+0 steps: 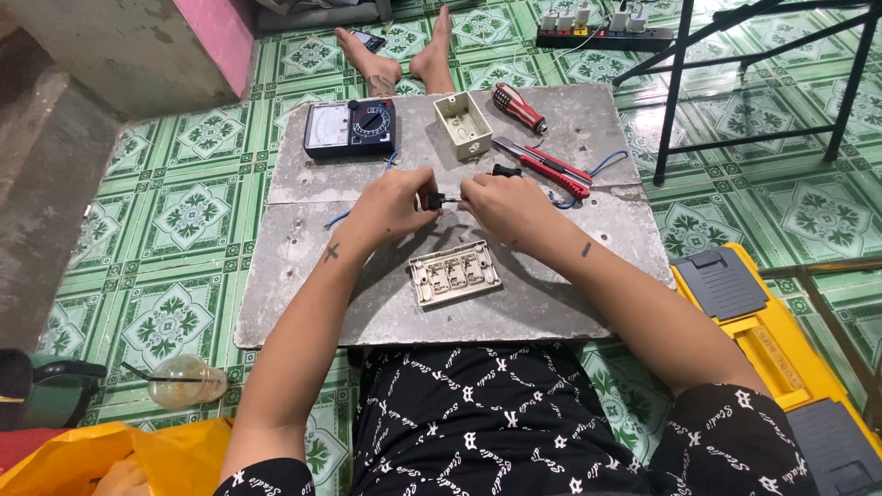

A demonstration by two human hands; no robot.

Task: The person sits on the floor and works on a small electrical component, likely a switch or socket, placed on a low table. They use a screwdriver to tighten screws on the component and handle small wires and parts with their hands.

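both hands (pixel 450 204) pinching small black plug (pixel 434 199)

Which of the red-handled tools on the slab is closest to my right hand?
The red-handled pliers, just beyond the right hand. The red striped screwdriver lies farther off, beside the beige plastic box.

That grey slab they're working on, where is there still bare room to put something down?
On the slab, the left half is bare, below the meter and left of the switch plate. The near right corner is bare too. It is crowded along the far edge: mounting box, screwdriver, pliers, and both hands mid-slab.
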